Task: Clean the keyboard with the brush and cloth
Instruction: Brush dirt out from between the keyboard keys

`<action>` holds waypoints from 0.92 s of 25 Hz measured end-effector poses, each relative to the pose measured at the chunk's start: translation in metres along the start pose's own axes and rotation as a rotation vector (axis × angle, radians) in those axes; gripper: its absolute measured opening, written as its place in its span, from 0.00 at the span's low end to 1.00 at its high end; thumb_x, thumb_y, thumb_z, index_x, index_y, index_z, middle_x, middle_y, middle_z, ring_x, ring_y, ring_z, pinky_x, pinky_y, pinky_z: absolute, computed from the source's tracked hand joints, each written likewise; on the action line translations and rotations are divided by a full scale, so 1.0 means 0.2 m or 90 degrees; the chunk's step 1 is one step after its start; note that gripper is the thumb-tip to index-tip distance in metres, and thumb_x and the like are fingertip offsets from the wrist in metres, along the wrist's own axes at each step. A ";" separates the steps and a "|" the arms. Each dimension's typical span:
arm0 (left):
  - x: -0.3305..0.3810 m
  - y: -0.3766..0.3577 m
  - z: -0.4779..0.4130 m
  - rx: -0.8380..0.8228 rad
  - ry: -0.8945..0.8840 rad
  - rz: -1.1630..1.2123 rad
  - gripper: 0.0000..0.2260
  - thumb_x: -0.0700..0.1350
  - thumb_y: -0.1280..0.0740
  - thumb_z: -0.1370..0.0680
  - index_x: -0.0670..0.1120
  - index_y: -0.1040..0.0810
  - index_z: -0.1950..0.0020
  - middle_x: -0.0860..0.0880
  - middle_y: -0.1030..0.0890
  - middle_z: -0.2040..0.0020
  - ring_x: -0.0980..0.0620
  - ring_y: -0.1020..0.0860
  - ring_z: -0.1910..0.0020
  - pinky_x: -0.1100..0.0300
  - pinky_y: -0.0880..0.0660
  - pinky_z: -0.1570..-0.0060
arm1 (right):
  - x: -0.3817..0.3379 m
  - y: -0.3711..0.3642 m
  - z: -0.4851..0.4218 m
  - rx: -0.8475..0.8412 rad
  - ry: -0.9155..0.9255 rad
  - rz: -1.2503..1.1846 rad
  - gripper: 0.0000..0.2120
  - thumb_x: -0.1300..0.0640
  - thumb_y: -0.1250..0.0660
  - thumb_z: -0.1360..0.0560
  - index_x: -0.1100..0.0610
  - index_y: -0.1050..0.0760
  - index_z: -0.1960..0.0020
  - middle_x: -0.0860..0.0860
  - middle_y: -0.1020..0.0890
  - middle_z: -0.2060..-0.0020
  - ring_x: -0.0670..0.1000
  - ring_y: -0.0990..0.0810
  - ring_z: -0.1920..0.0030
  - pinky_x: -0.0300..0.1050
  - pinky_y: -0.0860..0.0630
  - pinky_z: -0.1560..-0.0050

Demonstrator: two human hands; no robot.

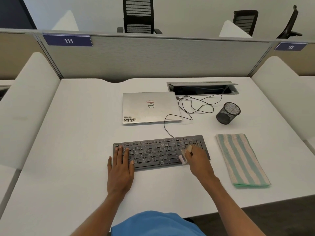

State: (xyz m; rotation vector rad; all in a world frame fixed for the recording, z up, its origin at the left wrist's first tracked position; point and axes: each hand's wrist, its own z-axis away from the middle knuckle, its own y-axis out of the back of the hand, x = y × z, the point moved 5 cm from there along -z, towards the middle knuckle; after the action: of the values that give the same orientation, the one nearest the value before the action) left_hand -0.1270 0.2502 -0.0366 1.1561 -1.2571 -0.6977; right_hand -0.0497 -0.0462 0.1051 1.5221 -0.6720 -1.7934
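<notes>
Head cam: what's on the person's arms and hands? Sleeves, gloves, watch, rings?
The left hand and right hand are bare: no gloves, rings or watch visible. Both forearms are uncovered to the frame edge; no sleeves show. The only clothing in view is a blue garment at bottom centre.

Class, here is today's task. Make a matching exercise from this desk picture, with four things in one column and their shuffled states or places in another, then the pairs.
Things:
1. laptop
2. cloth
3. cup
4. brush

States:
A. held in the right hand
B. closed
C. striped, lying right of the keyboard
D. black mesh

Pairs: 1-B, 2-C, 3-D, 4-A
</notes>
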 end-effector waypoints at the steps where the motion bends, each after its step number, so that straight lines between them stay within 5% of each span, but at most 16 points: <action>1: 0.00 0.00 0.00 0.002 -0.001 0.000 0.28 0.55 0.50 0.15 0.47 0.39 0.15 0.48 0.44 0.14 0.49 0.50 0.14 0.41 0.48 0.17 | 0.03 0.00 -0.02 -0.019 -0.019 0.025 0.16 0.60 0.42 0.17 0.58 0.33 0.64 0.49 0.28 0.70 0.47 0.30 0.68 0.40 0.39 0.70; 5: 0.00 0.00 0.00 0.001 0.001 -0.003 0.28 0.55 0.50 0.15 0.46 0.38 0.16 0.47 0.44 0.14 0.49 0.50 0.14 0.41 0.47 0.18 | -0.01 0.10 -0.12 0.056 -0.009 0.069 0.14 0.55 0.41 0.18 0.56 0.29 0.62 0.50 0.22 0.68 0.55 0.24 0.67 0.49 0.28 0.69; 8: -0.01 -0.01 -0.01 0.002 0.006 -0.002 0.28 0.55 0.50 0.15 0.45 0.37 0.16 0.47 0.44 0.14 0.49 0.50 0.14 0.41 0.47 0.18 | -0.07 0.15 -0.23 0.112 0.022 0.031 0.11 0.53 0.39 0.20 0.52 0.23 0.59 0.46 0.19 0.65 0.51 0.20 0.62 0.50 0.23 0.61; 13: -0.01 -0.01 -0.01 0.005 -0.001 0.001 0.28 0.55 0.50 0.15 0.46 0.37 0.16 0.47 0.43 0.14 0.48 0.49 0.14 0.40 0.46 0.18 | -0.10 0.04 -0.46 -0.061 0.076 0.014 0.07 0.56 0.30 0.24 0.44 0.17 0.56 0.38 0.16 0.58 0.42 0.18 0.53 0.50 0.20 0.49; 19: -0.01 -0.01 -0.01 -0.001 0.001 -0.002 0.28 0.55 0.50 0.15 0.47 0.38 0.16 0.48 0.44 0.14 0.50 0.51 0.14 0.41 0.48 0.18 | -0.06 0.11 -0.50 -0.080 0.109 0.197 0.07 0.54 0.29 0.23 0.43 0.17 0.56 0.39 0.16 0.57 0.43 0.19 0.55 0.39 0.26 0.60; 23: -0.01 -0.02 -0.01 -0.002 0.004 -0.001 0.28 0.55 0.50 0.15 0.47 0.38 0.16 0.48 0.44 0.14 0.50 0.51 0.14 0.41 0.47 0.18 | -0.08 0.17 -0.53 -0.074 0.084 0.309 0.09 0.58 0.33 0.24 0.48 0.17 0.59 0.43 0.16 0.60 0.49 0.18 0.57 0.43 0.23 0.58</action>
State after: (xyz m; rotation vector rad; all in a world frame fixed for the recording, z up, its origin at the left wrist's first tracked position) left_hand -0.1253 0.2520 -0.0408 1.1558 -1.2495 -0.6971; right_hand 0.0609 -0.0508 0.1224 1.2553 -0.7786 -1.3310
